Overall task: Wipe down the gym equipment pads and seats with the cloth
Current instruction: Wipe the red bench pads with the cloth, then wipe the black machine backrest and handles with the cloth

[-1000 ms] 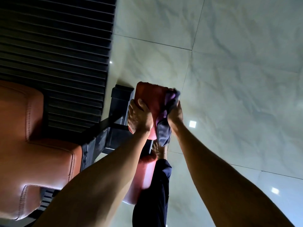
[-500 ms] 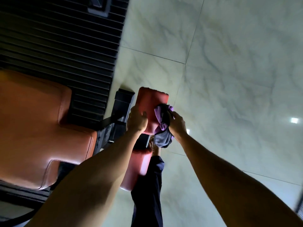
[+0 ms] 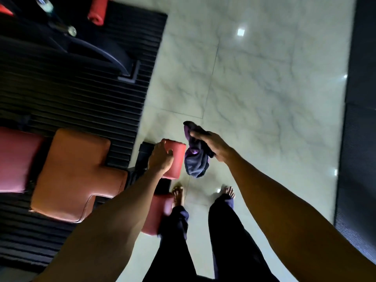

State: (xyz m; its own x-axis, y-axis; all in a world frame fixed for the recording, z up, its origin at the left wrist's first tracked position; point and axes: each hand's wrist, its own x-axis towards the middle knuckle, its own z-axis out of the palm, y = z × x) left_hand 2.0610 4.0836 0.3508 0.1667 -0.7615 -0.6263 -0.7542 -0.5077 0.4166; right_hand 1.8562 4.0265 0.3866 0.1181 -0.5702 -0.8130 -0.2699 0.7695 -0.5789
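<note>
A red roller pad (image 3: pixel 176 159) stands at the end of the machine, near the middle of the head view. My left hand (image 3: pixel 159 157) rests on its left side with the fingers bent over the top edge. My right hand (image 3: pixel 211 146) grips a bunched purple and dark cloth (image 3: pixel 196 160), which hangs in the air just right of the pad, apart from it. A second red roller pad (image 3: pixel 157 212) lies lower, partly behind my left forearm. An orange-brown padded seat (image 3: pixel 75 176) sits to the left, with a dark red pad (image 3: pixel 16 159) beside it.
The machine stands on a black ribbed mat (image 3: pixel 81 102) on the left, with its dark frame (image 3: pixel 91 51) and another red roller (image 3: pixel 97 11) at top left. Pale marble floor tiles (image 3: pixel 264 98) fill the right. A dark mat edge (image 3: pixel 360 119) runs down the far right. My bare feet (image 3: pixel 179 195) stand below the pads.
My right hand has lifted the cloth off the roller pad and moved it to the right. The camera has pulled back and up, showing more of the machine and my legs.
</note>
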